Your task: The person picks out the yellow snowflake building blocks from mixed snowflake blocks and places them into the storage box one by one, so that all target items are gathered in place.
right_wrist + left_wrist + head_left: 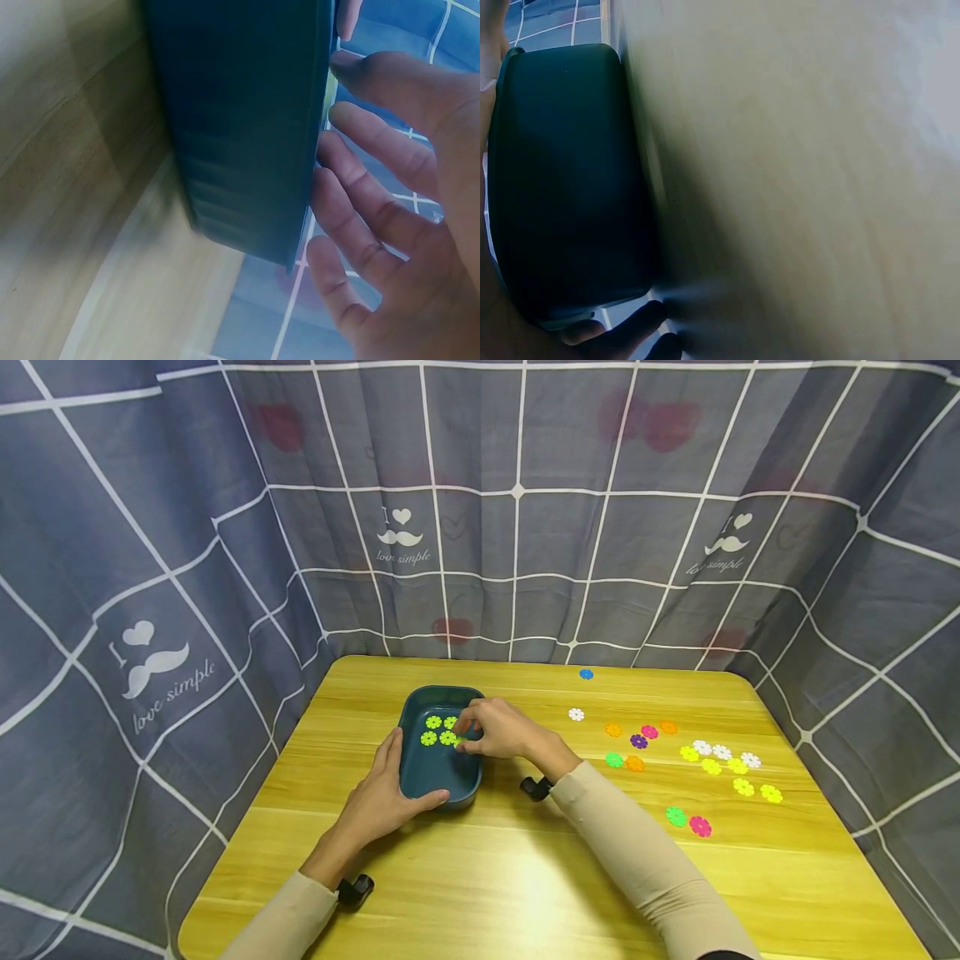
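Observation:
A dark teal plastic basin [442,777] stands on the table, with several yellow-green snowflake discs [428,738] in two rows inside. My left hand [382,797] holds the basin at its near left corner, fingers along the left wall and thumb over the near rim. Over the right rim, my right hand [498,728] pinches a yellow-green snowflake disc [461,741] between thumb and index finger. In the right wrist view, a yellow-green sliver shows between those fingertips, and the other fingers lie loosely bent beside the basin wall [247,135].
On the table's [480,893] right side lie several loose snowflake discs: yellow [711,767], white [722,752], orange [635,764], green [676,817], pink [701,827] and purple [638,742]. A blue one [587,674] is near the back edge. Grey checked curtains [480,535] surround the table's back and sides.

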`<state>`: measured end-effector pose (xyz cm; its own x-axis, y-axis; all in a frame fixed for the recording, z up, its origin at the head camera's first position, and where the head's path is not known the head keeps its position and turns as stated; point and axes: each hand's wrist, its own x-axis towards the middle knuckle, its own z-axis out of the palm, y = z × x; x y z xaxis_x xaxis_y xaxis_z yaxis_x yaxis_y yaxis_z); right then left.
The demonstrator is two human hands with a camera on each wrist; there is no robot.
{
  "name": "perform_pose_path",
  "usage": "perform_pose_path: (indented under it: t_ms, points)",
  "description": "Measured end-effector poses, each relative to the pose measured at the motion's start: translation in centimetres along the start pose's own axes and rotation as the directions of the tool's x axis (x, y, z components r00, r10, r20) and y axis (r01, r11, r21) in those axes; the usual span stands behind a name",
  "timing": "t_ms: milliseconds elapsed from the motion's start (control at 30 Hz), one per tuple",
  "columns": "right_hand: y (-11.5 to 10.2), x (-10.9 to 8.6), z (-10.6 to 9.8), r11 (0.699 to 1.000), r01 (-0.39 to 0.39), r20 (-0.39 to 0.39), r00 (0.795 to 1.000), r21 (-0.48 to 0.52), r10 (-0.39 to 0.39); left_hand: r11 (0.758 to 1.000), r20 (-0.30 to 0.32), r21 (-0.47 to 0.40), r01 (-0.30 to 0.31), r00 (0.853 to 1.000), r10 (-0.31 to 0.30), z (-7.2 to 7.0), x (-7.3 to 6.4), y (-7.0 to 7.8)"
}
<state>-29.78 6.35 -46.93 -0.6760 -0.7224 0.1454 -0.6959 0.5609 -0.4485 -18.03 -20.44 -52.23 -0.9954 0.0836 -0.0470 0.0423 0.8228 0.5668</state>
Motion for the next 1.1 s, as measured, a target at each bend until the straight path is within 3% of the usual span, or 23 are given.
perform_pose_path:
  t_ms: [1100]
  points:
    - [0.4, -1.3, -0.4, 1.0, 0.017, -0.025, 1.0, 0.009, -0.017, 1.0, 0.004, -0.001, 0.004, 1.0, -0.004, -0.1, -0.2, 0.3]
